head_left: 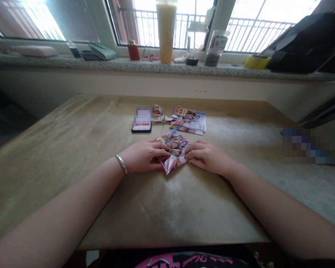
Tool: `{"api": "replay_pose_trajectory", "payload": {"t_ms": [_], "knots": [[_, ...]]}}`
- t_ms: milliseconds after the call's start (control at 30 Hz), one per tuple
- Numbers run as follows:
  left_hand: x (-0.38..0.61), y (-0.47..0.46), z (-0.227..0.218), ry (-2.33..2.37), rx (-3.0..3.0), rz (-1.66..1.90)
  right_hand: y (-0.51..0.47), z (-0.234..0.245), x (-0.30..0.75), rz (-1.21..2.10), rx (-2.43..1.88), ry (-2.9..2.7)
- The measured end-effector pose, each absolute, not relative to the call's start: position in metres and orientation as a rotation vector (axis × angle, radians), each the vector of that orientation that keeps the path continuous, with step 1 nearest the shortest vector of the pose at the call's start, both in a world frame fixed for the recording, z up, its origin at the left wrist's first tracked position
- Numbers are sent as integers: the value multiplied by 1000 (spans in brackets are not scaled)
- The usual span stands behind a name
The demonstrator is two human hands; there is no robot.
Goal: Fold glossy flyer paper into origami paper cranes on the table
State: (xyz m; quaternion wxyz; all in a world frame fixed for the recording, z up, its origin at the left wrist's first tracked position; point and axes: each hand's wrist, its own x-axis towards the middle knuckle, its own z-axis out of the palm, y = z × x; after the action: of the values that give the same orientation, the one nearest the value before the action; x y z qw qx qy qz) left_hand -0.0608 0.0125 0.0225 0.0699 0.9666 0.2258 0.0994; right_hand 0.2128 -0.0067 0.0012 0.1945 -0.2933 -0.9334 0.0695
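Observation:
A folded sheet of colourful printed paper lies on the table with one corner pointing towards me. My left hand grips its left side, thumb low and fingers on top. On the opposite edge, the fingers of my right hand are closed on the paper too. Near its front corner a small whitish flap shows. Just beyond are a folded paper figure in red and white, and a stack of similar printed sheets. A phone lies to the left of the figure, its screen blurred.
The wide tan table reaches back to the wall. At its right side lies a blurred bluish item. On the granite windowsill stand a tall yellow container, a red jar, other bottles and a black bag.

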Motion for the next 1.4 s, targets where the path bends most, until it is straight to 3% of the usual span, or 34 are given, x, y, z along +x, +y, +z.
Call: {"api": "replay_pose_trajectory", "payload": {"t_ms": [533, 900, 1400], "knots": [[-62, 13, 26, 675, 2833, 281, -12, 2, 204, 148, -844, -2644], [-56, 17, 14, 549, 2994, 487, -14, 0, 198, -60, -663, -2658], [-55, 7, 22, 734, 2956, 260, -13, -5, 200, 257, -929, -2524]]}}
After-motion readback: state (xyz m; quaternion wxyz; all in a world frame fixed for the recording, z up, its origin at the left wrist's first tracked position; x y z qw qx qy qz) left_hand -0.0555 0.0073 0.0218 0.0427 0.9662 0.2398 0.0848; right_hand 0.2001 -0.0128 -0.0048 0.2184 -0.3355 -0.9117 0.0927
